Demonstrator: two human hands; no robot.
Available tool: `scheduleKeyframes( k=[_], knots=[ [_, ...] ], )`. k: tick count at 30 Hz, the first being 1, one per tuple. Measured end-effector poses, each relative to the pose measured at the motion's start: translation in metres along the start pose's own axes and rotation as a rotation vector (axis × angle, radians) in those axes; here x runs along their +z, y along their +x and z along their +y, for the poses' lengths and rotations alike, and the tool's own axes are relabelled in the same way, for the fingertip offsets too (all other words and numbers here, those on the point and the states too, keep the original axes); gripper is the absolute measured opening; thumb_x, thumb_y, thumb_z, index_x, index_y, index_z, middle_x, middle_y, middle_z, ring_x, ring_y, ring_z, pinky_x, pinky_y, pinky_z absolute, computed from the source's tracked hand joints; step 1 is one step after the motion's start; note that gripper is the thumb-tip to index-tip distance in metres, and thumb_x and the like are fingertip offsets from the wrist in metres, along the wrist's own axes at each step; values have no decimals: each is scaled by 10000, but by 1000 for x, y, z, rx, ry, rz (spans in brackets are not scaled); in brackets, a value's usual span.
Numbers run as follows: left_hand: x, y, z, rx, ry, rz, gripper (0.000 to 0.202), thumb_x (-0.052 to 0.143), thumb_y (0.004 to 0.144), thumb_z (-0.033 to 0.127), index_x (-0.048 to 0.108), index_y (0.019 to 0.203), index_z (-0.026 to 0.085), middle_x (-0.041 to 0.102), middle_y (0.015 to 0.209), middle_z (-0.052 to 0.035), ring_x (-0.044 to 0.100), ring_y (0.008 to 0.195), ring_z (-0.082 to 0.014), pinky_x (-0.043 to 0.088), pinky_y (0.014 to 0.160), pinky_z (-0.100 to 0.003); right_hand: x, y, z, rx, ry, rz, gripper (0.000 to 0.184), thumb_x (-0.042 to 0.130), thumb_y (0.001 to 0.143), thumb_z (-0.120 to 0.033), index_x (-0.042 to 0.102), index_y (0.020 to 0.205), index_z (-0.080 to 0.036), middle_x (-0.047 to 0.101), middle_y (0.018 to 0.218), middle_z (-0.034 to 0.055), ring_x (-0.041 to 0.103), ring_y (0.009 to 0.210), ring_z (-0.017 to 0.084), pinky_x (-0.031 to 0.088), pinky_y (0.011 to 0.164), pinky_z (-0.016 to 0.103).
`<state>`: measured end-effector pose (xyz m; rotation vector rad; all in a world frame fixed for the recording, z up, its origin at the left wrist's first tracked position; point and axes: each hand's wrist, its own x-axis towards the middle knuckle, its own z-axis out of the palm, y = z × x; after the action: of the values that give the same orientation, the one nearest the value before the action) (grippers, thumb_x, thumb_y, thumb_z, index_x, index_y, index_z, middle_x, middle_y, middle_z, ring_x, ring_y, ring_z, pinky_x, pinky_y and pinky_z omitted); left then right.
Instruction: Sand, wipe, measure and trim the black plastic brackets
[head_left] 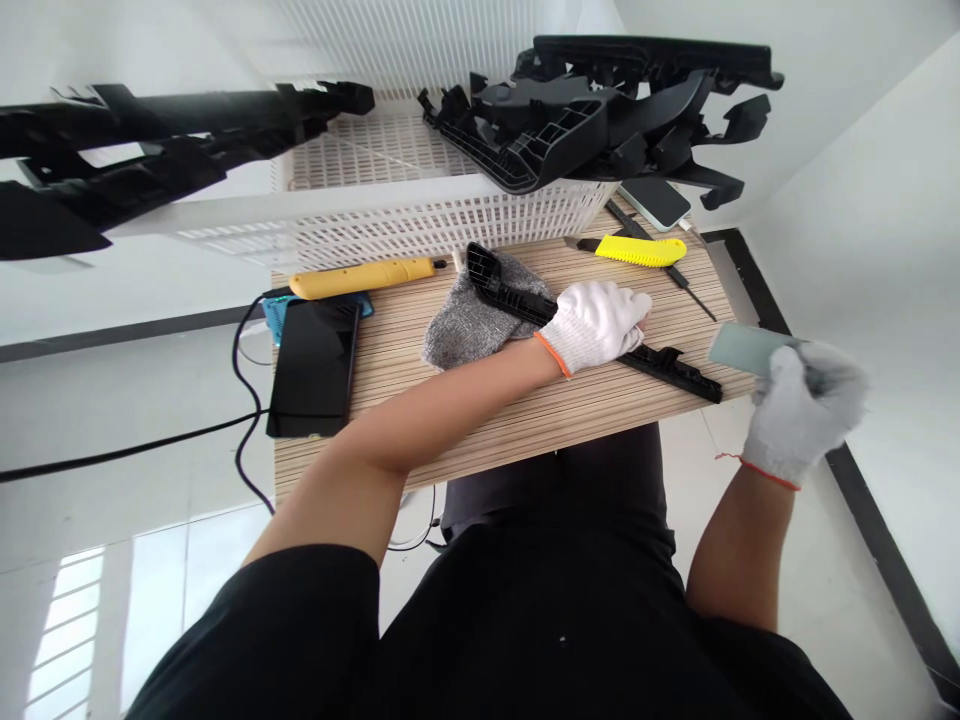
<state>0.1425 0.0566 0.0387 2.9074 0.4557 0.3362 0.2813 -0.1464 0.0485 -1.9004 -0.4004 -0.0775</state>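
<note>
A long black plastic trim piece [675, 373] lies slantwise over the wooden table, its wider ribbed end on a grey cloth [469, 325]. Closed over the middle of that piece is my left hand [596, 322], in a white glove with an orange cuff. My right hand [806, 410], also gloved and blurred by motion, is off the table's right edge. Between its thumb and fingers it grips a flat, pale grey-green rectangular piece [742, 347], whose kind I cannot make out. The piece's left end reaches toward the table's edge, apart from the trim.
A white plastic basket [420, 225] at the back carries several black plastic parts [600, 120]. A yellow utility knife [641, 250], a thin black tool [694, 290] and a phone [656, 203] lie right. A yellow-handled tool [364, 278], black device [315, 365] and cables [244, 375] are left.
</note>
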Motion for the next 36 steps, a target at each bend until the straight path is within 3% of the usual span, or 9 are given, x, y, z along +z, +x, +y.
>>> scheduleKeyframes(
  k=[5, 9, 13, 17, 22, 26, 30, 34, 36],
  knots=[
    [0, 1, -1, -6, 12, -1, 364, 458, 1022, 335, 749, 1192, 198, 777, 1049, -124, 685, 881, -304, 217, 583, -387, 2, -6, 4, 100, 1, -310, 308, 844, 743, -351, 686, 980, -236, 712, 938, 4, 628, 588, 136, 561, 492, 292],
    [0, 0, -2, -10, -10, -4, 345, 481, 1005, 336, 750, 1176, 205, 770, 1041, -123, 671, 874, -302, 250, 591, -390, 9, -10, 6, 22, 100, 183, 204, 733, 821, -297, 635, 987, -231, 708, 1038, 30, 593, 594, 107, 497, 460, 261],
    [-2, -1, -1, -5, -8, -12, 342, 481, 1002, 321, 747, 1182, 203, 771, 1047, -116, 669, 874, -295, 251, 598, -385, 15, -15, 4, 100, 77, -158, 326, 823, 752, -358, 663, 1002, -224, 718, 1005, 28, 636, 582, 134, 535, 455, 292],
    [-3, -1, 0, -25, -8, -22, 337, 487, 1006, 336, 746, 1179, 208, 777, 1056, -105, 674, 883, -291, 230, 595, -380, 19, -18, -3, 41, 130, 186, 236, 750, 789, -295, 609, 967, -232, 715, 1108, 50, 625, 612, 118, 499, 437, 267],
    [-1, -1, -1, -9, -3, 1, 334, 485, 1013, 336, 745, 1178, 207, 771, 1053, -122, 665, 868, -289, 252, 597, -388, 19, -18, -5, 97, 110, -193, 309, 839, 734, -321, 645, 958, -233, 708, 968, 7, 637, 563, 123, 554, 450, 284],
    [0, -1, -1, -16, 5, -13, 335, 494, 1010, 348, 750, 1177, 210, 770, 1047, -120, 670, 863, -297, 271, 593, -386, 17, -16, 0, 64, 213, 154, 238, 769, 796, -292, 622, 971, -227, 713, 1060, 29, 612, 537, 88, 504, 413, 247],
    [-3, 0, 0, -27, 2, -6, 335, 483, 1016, 330, 749, 1177, 206, 761, 1049, -140, 666, 870, -300, 309, 609, -383, 17, -17, 3, 111, 121, -250, 315, 854, 743, -311, 679, 988, -219, 725, 981, 11, 647, 552, 117, 557, 443, 271],
    [-5, 0, 0, -30, 2, -35, 323, 491, 1008, 325, 743, 1175, 210, 765, 1052, -128, 671, 884, -300, 281, 604, -384, 21, -17, 2, 93, 192, 111, 241, 766, 827, -320, 645, 1016, -231, 724, 1075, 30, 640, 572, 102, 534, 432, 248],
    [-5, 0, -1, -27, 6, -38, 330, 491, 1010, 336, 740, 1184, 206, 764, 1068, -133, 668, 881, -300, 271, 603, -384, 21, -16, 2, 134, 148, -92, 298, 807, 796, -344, 653, 1028, -238, 723, 1035, 18, 634, 559, 108, 551, 437, 260]
  ],
)
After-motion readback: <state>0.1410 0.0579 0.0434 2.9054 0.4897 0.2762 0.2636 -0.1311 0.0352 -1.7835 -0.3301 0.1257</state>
